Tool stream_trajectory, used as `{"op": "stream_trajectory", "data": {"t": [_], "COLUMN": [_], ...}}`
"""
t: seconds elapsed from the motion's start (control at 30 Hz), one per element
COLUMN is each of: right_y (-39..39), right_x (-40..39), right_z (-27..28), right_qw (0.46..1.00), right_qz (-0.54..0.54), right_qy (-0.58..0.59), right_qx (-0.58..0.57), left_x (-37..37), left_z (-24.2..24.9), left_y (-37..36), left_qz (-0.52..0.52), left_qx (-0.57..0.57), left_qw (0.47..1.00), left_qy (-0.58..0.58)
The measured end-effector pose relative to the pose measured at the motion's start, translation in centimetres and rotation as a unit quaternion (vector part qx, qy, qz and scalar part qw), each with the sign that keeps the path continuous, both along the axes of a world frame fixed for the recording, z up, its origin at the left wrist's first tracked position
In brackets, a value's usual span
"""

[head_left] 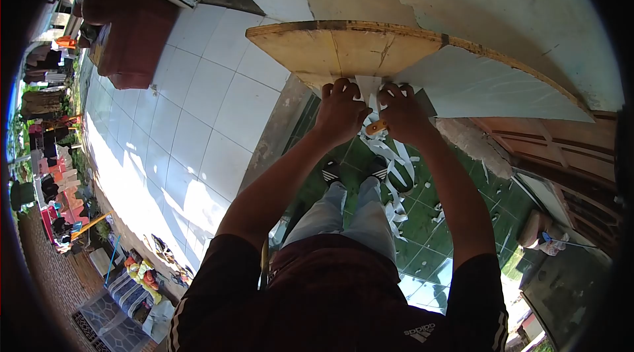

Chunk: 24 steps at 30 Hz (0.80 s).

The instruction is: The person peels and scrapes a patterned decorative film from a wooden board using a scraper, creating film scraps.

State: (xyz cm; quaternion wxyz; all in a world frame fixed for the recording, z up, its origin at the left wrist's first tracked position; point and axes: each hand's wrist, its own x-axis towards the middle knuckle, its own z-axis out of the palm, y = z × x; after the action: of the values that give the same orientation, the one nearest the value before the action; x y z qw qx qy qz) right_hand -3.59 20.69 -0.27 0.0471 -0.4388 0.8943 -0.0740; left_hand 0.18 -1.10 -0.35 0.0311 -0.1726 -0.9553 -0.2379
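A wooden board (337, 48) with a dark, rough edge stands in front of me, its right part covered by a pale grey sheet (482, 84). Both hands are at its lower edge. The fingers of my left hand (342, 111) are curled against the board beside a whitish strip (368, 91). My right hand (401, 111) is curled just right of that strip, with an orange-yellow handled tool (376, 127) under its thumb side. A dark grey flat piece (424, 102) shows beside the right hand. What the left fingers pinch is hidden.
White curled strips (396, 174) lie on the green tiled floor (419, 213) by my feet. White tiles (211, 98) extend left, with a dark red sofa (139, 28) beyond. Wooden slatted panels (555, 147) stand at the right. Clothes (49, 121) hang far left.
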Motion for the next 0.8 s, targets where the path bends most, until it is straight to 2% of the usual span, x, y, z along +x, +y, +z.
{"op": "stream_trajectory", "data": {"t": [0.07,0.17,0.2,0.27,0.33,0.4,0.5,0.57,0.6,0.7,0.8], "right_y": [0.0,0.4,0.3,0.1,0.2,0.2,0.8,0.7,0.6,1.2,2.0], "right_x": [0.1,0.5,0.7,0.8,0.5,0.5,0.6,1.3,1.7,3.3,4.1], "right_z": [-1.5,-1.7,-1.7,-1.6,-1.0,-0.8,-0.5,0.5,1.3,4.3,7.7], "right_qw": [1.0,0.995,0.992,0.983,0.976,0.969,0.954,0.929,0.933,0.944,0.943], "right_qz": [0.007,-0.031,-0.043,-0.071,-0.086,-0.098,-0.141,-0.196,-0.2,-0.198,-0.188], "right_qy": [-0.009,-0.025,-0.038,-0.055,-0.063,-0.071,-0.09,-0.112,-0.102,-0.048,0.054], "right_qx": [0.02,-0.086,-0.111,-0.161,-0.191,-0.213,-0.247,-0.293,-0.28,-0.258,-0.269], "left_x": [0.4,1.9,2.2,3.7,4.2,4.7,3.6,2.5,2.0,0.9,0.9], "left_z": [-2.2,-5.4,-5.4,-6.9,-6.2,-5.3,-4.4,-3.6,-2.9,-1.2,-0.5], "left_y": [0.5,0.7,0.5,1.2,1.4,1.0,0.2,0.5,0.8,1.5,1.6], "left_qz": [0.043,0.085,0.091,0.194,0.251,0.26,0.226,0.271,0.289,0.297,0.304], "left_qx": [0.036,0.093,0.136,0.186,0.21,0.207,0.302,0.437,0.5,0.37,0.374], "left_qw": [0.996,0.984,0.959,0.945,0.937,0.942,0.925,0.851,0.804,0.864,0.858], "left_qy": [-0.074,-0.126,-0.232,-0.185,-0.12,-0.049,-0.03,-0.106,-0.144,-0.167,-0.178]}}
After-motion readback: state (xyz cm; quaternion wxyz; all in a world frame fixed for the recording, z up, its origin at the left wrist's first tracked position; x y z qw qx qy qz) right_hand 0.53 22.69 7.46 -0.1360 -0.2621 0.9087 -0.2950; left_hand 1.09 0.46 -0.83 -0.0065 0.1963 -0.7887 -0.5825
